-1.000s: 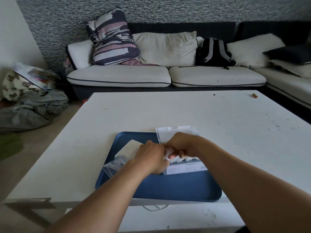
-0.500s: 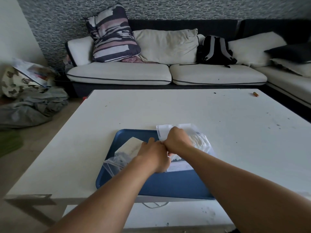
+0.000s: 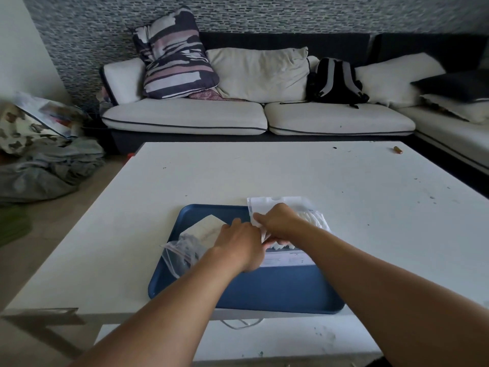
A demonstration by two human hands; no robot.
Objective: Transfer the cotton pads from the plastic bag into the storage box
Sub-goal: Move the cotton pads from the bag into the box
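A clear plastic bag of white cotton pads (image 3: 312, 217) lies on the far right part of a blue tray (image 3: 277, 290). My right hand (image 3: 277, 221) is closed on the bag's left edge, near its white top flap. My left hand (image 3: 239, 245) touches the same edge from the left, fingers curled on the bag. A pale box (image 3: 205, 230) sits in the tray to the left, partly hidden by my left hand. A crumpled clear zip bag (image 3: 180, 254) lies beside that box at the tray's left rim.
The tray rests near the front of a white table (image 3: 291, 176). A small brown object (image 3: 397, 150) lies at the table's far right corner. A sofa with cushions and a black backpack (image 3: 334, 80) stands behind. Clothes are piled on the floor at left.
Both hands have shifted slightly away from me along the bag's left edge. More of the cotton pads now show to the right of my right hand.
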